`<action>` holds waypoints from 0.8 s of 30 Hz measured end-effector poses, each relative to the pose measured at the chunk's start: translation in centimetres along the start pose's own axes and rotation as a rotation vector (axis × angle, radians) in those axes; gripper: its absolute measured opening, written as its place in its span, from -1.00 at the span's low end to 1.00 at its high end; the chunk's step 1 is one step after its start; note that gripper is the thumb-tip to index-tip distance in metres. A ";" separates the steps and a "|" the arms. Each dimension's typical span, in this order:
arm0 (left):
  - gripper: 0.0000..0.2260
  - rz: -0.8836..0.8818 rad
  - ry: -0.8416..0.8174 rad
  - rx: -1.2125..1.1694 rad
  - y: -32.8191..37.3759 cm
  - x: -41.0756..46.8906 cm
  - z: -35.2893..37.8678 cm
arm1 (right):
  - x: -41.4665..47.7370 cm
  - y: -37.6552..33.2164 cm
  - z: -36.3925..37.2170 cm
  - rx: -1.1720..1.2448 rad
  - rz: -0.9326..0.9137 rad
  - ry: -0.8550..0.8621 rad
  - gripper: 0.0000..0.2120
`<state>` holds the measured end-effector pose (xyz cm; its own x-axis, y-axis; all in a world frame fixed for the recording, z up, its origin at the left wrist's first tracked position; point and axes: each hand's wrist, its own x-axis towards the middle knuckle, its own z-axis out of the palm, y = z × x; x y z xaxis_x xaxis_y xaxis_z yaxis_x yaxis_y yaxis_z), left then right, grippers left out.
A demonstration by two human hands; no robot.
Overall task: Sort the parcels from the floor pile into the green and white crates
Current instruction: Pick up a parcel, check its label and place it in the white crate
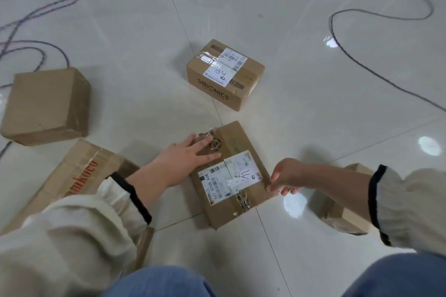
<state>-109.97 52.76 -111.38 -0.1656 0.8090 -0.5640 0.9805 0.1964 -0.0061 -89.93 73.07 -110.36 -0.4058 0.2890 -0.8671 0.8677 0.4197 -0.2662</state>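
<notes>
A flat cardboard parcel (237,142) with a white shipping label lies on the tiled floor in front of me. My left hand (187,155) rests flat on its far left part, fingers spread. My right hand (286,176) curls its fingers over the parcel's right edge. A box marked SIBIONICS (224,75) stands farther back. A plain brown box (47,106) sits at the left. A long box with red lettering (77,176) lies under my left sleeve. A small parcel (342,217) shows behind my right forearm. No crate is in view.
Dark cables (376,70) loop over the glossy white tiles at the back left and right. My knees in blue jeans (395,275) fill the bottom edge. Open floor lies between the boxes.
</notes>
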 end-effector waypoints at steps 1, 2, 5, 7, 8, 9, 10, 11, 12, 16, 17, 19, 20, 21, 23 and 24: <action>-0.13 -0.011 -0.003 0.009 0.3 -0.3 0.2 | 0.0 -0.1 -0.2 0.026 -0.011 -0.005 -0.65; -0.14 -0.032 -0.001 -0.008 0.8 -0.9 0.5 | 0.0 -0.2 -0.4 0.080 -0.033 0.007 -0.65; -0.01 -0.163 0.021 -0.246 3.8 -3.0 2.3 | 0.3 -1.2 -1.1 0.369 -0.091 0.087 -0.66; 0.14 -0.310 -0.030 -0.509 6.9 -4.2 3.6 | 0.3 -2.1 -0.8 0.449 -0.070 0.030 -0.70; 0.19 -0.370 -0.051 -0.630 8.0 -4.5 4.1 | 0.2 -2.5 -0.4 0.452 -0.049 -0.028 -0.71; 0.22 -0.410 -0.057 -0.720 8.7 -4.5 4.4 | 0.2 -2.7 0.2 0.454 -0.023 -0.090 -0.71; 0.24 -0.428 -0.055 -0.770 8.8 -4.4 4.5 | 0.3 -2.9 0.7 0.466 0.004 -0.143 -0.71; 0.24 -0.422 -0.048 -0.777 8.5 -4.1 4.4 | 0.3 -2.9 1.3 0.496 0.045 -0.178 -0.73; 0.25 -0.392 -0.041 -0.754 7.8 -3.9 4.2 | 0.3 -2.8 1.7 0.546 0.100 -0.212 -0.77; 0.25 -0.166 -0.081 -0.571 4.4 -2.7 3.1 | -0.3 -1.9 3.5 0.789 0.233 -0.411 -0.86; 0.24 -0.122 -0.099 -0.517 3.8 -2.4 2.5 | -0.6 -1.9 3.8 0.803 0.240 -0.454 -0.83; 0.22 -0.087 -0.124 -0.428 2.7 -1.9 1.4 | -0.8 -1.7 3.4 0.772 0.265 -0.475 -0.69; 0.21 -0.085 -0.131 -0.384 2.4 -1.7 0.9 | -0.9 -1.6 2.7 0.744 0.284 -0.437 -0.60; 0.18 -0.086 -0.133 -0.345 2.2 -1.7 0.6 | -0.9 -1.3 1.9 0.695 0.290 -0.374 -0.54; 0.10 -0.119 -0.104 -0.310 2.4 -2.1 0.1 | -0.8 -0.5 0.4 0.502 0.259 -0.197 -0.45; 0.05 -0.164 -0.072 -0.312 2.7 -2.5 0.3 | -0.7 -0.2 -0.1 0.414 0.210 -0.088 -0.36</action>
<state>-106.89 51.09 -110.24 -0.2992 0.7139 -0.6331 0.8604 0.4888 0.1444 -89.88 72.88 -109.60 -0.1992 0.2496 -0.9477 0.9771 -0.0239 -0.2116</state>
